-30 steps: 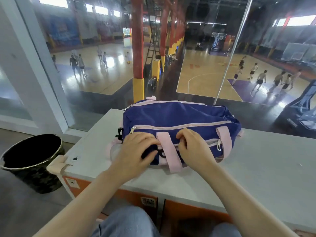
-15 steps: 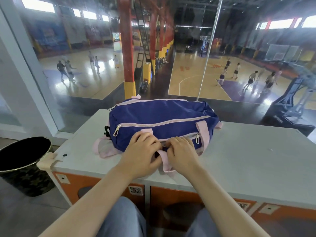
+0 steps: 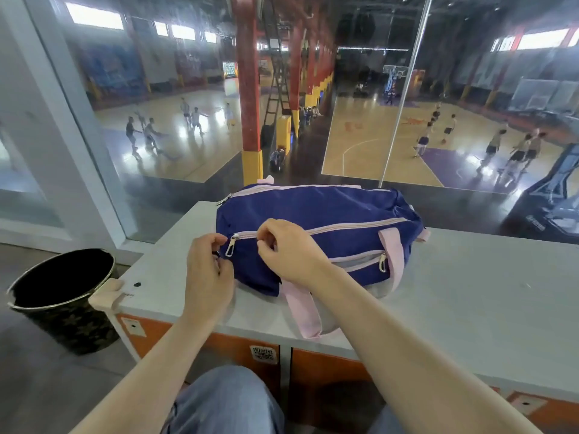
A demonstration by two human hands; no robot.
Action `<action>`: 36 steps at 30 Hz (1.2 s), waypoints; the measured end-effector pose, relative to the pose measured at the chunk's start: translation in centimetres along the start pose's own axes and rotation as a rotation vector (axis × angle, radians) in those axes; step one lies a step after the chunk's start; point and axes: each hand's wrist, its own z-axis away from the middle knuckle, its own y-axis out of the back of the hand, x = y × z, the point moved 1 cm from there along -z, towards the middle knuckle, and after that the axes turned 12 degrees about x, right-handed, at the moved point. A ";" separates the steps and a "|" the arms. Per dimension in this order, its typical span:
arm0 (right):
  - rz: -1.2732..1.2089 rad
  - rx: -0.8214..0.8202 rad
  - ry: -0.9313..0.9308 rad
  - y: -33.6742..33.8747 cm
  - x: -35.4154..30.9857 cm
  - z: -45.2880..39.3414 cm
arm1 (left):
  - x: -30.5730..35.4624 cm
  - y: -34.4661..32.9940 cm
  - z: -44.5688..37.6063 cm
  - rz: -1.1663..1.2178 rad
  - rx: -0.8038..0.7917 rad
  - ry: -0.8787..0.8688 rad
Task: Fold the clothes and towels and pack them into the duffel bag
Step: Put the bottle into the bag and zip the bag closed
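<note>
A navy duffel bag [image 3: 329, 214] with pink trim and pink straps lies on the grey counter [image 3: 470, 296], its zips closed. My left hand [image 3: 208, 270] pinches the bag's fabric at its left end, just beside the silver zip pull [image 3: 231, 244]. My right hand [image 3: 289, 250] rests on the front of the bag, fingertips pinched on the long pink zip line right of the pull. A pink strap [image 3: 302, 308] trails off the bag toward the counter's front edge. No loose clothes or towels are visible.
A black bin [image 3: 59, 296] stands on the floor left of the counter. A glass wall [image 3: 188, 89] behind the counter overlooks basketball courts. Orange locker doors [image 3: 329, 374] sit under the counter. My knees in jeans [image 3: 225, 402] are at the bottom.
Both hands rose from the lower front pocket and strap to the upper zip line at the bag's left end. The bag shifted as the camera moved.
</note>
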 end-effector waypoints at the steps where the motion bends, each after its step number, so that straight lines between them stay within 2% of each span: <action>1: 0.088 -0.028 0.065 -1.1 -0.7 -0.8 | -0.6 -0.3 -0.4 0.063 -0.013 0.135; 4: 0.472 -0.003 0.237 -4.2 -1.7 -2.1 | -1.6 -0.9 -1.4 0.263 -0.051 0.352; 7: 0.607 0.048 0.284 -6.2 -1.4 -2.8 | -1.3 -0.6 -1.5 0.439 -0.076 0.443; 10: 0.572 0.017 0.277 -7.0 -1.1 -3.0 | -1.7 -0.6 -1.2 0.379 -0.062 0.384; 13: 0.446 -0.037 0.151 -6.6 -0.7 -3.1 | -2.1 -1.2 -1.7 0.273 -0.021 0.372; 16: 0.387 -0.063 0.063 -6.1 -0.3 -3.4 | -2.2 -2.3 -2.4 0.102 -0.071 0.291; 20: 0.425 -0.080 0.089 -5.9 -0.2 -3.4 | -2.2 -2.7 -2.7 -0.121 -0.102 0.060; 25: 0.587 -0.058 0.202 -4.9 -0.7 -3.7 | -1.9 -2.2 -3.6 -0.195 -0.112 -0.028; 29: 0.614 -0.139 -0.024 0.1 1.6 -4.3 | -2.4 -0.9 -5.4 -0.181 -0.127 0.009; 33: 0.713 -0.154 -0.329 8.0 9.7 -3.5 | -2.3 -0.6 -5.6 -0.200 -0.166 0.010; 36: 0.730 -0.083 -0.561 11.7 15.8 -2.8 | -1.7 -0.9 -5.2 -0.238 -0.187 -0.003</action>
